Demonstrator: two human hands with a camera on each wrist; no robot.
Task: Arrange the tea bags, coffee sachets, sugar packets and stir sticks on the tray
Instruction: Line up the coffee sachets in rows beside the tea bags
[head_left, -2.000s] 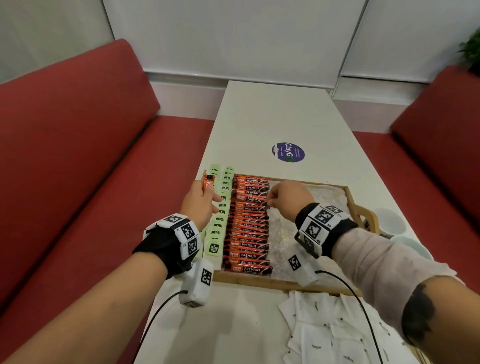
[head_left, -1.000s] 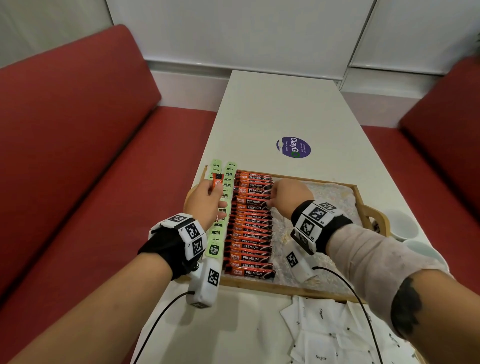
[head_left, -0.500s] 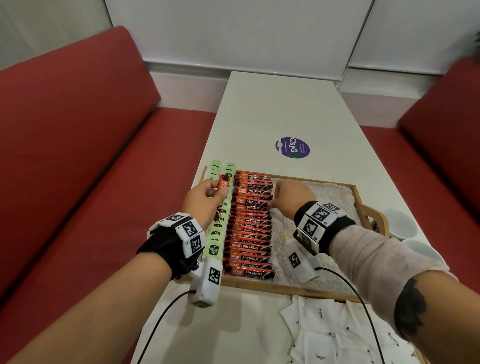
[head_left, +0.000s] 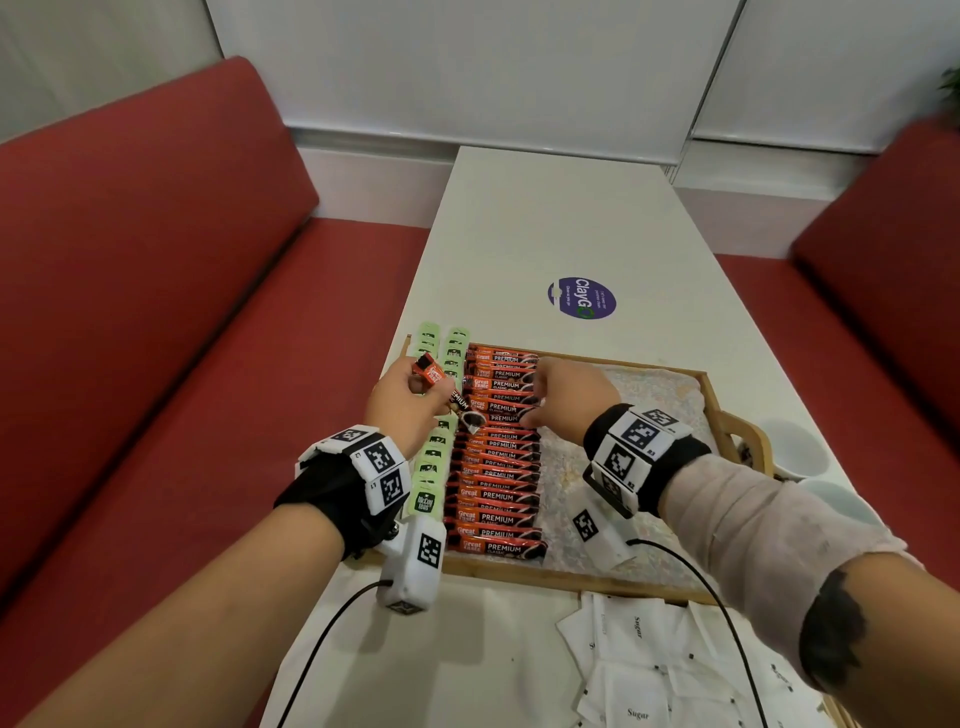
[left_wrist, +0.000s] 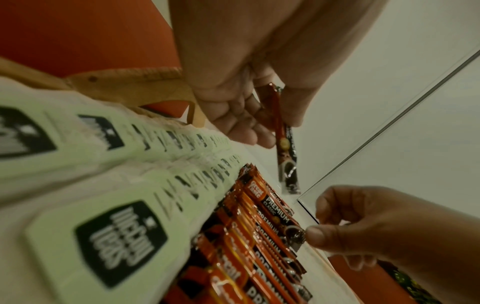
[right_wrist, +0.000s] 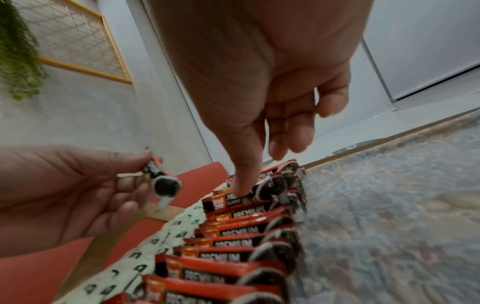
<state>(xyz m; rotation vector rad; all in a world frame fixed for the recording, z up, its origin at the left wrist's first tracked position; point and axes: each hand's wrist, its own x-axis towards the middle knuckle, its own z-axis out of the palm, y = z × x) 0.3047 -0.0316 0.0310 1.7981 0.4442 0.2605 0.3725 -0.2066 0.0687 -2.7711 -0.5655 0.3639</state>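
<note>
Our left hand (head_left: 410, 402) has tilted its pinched coffee sachet (head_left: 441, 382) toward the tray's (head_left: 571, 581) far-left corner row; right hand (head_left: 569, 402) fingers curled on the row, next insert ready.

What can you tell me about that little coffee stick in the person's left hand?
The coffee sachet is a slim, glossy foil stick, orange-red at one end and black at the other, printed PREMIUM with a coffee-cup picture. The left hand pinches it between thumb and fingers near its red end; the black end hangs free. It is tilted in the air above the tray's green tea bags, beside the row of coffee sachets. It looks sealed and touches only that hand.
</note>
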